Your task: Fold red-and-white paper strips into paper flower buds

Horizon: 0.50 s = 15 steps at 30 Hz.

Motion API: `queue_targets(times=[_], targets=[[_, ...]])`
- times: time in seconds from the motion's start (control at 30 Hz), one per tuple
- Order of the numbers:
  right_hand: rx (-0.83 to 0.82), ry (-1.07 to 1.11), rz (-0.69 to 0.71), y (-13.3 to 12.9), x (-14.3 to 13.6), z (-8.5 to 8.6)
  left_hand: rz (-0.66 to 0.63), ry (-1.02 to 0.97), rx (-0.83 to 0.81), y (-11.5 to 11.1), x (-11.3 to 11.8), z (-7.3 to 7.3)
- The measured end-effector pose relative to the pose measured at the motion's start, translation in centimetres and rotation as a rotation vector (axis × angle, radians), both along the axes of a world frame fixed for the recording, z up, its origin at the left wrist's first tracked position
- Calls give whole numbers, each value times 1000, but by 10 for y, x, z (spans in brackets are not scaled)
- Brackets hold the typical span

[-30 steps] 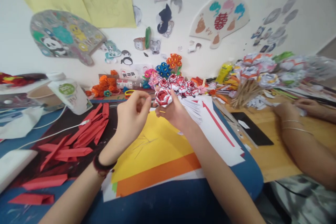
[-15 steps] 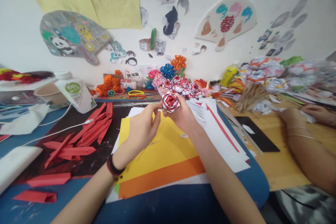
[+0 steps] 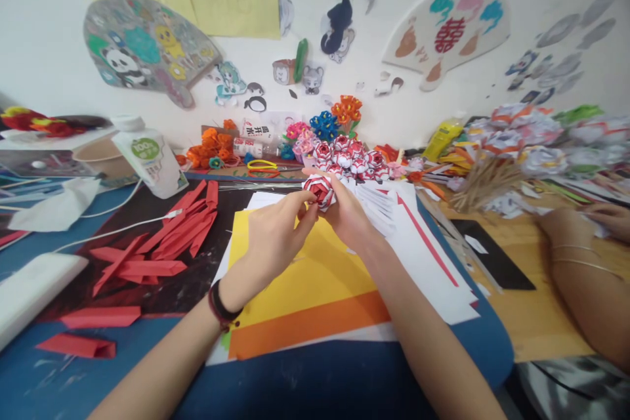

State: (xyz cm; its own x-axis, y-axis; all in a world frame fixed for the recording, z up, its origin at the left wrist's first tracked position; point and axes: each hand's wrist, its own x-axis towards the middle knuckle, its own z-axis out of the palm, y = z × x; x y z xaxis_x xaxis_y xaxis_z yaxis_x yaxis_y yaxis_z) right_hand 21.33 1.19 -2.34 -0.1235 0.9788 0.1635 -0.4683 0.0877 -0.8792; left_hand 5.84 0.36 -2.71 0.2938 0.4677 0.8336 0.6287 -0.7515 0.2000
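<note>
A red and white paper flower (image 3: pixel 319 191) is held up above the stacked sheets, its layered petals facing me. My right hand (image 3: pixel 350 215) cups it from the right and behind, fingers wrapped round its base. From the left, my left hand (image 3: pixel 280 231) pinches a petal at the flower's lower front edge with thumb and forefinger. Beneath both hands lies a yellow sheet (image 3: pixel 315 282) over an orange sheet (image 3: pixel 315 327) and white paper (image 3: pixel 423 275). Just behind the held flower stands a bunch of similar red and white paper flowers (image 3: pixel 350 159).
Folded red paper strips (image 3: pixel 184 226) lie at left, near a white bottle (image 3: pixel 150 157), a cable and a white power strip (image 3: pixel 42 298). A co-worker's arm (image 3: pixel 575 269) rests at the right beside a black pad (image 3: pixel 495 254) and white flowers (image 3: pixel 522 138). A wall stands behind.
My left fingers have closed in from beside the flower onto its lower petals. The flower has tilted slightly. The whole view has shifted a little.
</note>
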Motion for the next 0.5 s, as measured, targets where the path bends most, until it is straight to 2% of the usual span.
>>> queue_targets(times=[0.17,0.4,0.5], targets=[[3,-88,-31,-4,-1,2,12,67,-60,0,-2,2],[46,-187,-89,-1,0,-1,72,89,-44,1,-5,2],[45,-221,-41,0,4,-2,112,66,-52,2,-7,4]])
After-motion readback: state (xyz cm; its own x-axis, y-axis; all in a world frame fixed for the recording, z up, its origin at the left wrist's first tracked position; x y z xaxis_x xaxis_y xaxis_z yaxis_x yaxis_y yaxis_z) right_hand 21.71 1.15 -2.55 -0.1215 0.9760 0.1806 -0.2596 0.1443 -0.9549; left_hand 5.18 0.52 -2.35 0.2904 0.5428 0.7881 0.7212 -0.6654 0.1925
